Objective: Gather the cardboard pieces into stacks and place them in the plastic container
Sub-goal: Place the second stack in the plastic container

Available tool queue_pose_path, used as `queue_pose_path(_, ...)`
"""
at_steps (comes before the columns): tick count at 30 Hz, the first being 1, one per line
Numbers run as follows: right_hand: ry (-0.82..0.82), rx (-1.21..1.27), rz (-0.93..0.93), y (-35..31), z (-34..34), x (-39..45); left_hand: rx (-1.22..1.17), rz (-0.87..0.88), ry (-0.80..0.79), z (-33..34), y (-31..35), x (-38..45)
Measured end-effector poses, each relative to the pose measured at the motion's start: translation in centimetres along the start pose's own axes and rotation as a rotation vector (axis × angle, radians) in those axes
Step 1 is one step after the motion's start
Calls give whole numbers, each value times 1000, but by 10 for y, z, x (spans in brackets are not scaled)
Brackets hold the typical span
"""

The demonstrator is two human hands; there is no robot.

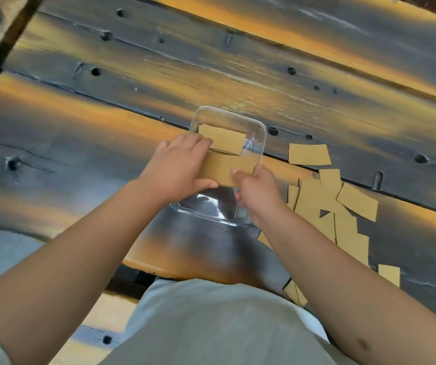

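Both hands, left hand point(177, 164) and right hand point(257, 189), pinch a cardboard stack point(228, 168) over the plastic container point(260, 133); best to square it beside the stack inside point(222, 139) before releasing.

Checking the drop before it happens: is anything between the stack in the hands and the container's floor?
Partly. The stack sits over the open container, held by the left hand and right hand. One cardboard piece already lies in the far half. The near half looks bare, and no lid shows.
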State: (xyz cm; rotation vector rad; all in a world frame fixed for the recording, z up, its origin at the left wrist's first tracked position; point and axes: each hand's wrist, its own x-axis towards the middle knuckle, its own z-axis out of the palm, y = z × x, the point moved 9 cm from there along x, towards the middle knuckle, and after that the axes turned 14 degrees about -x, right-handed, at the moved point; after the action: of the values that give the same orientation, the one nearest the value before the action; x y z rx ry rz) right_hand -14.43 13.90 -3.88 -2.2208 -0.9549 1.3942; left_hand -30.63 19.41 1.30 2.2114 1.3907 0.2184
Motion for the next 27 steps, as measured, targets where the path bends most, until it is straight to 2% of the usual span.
queue_pose_path(2,8,53,102,3,11,8,78,50,-18,11,2,7)
queue_pose_path(7,-14,165,302,17,42,28,312,58,-195,44,-3,35)
queue_pose_path(11,-49,219,401,25,63,37,385,64,-170,51,-1,46)
queue_pose_path(17,52,280,416,33,64,52,599,83,-224,60,-6,60)
queue_pose_path(20,88,183,400,38,64,58,578,192,-186,64,1,58)
queue_pose_path(23,109,144,384,34,67,57,586,240,-258,72,0,54)
queue_pose_path(27,85,218,365,28,72,51,566,195,-296,74,-2,58)
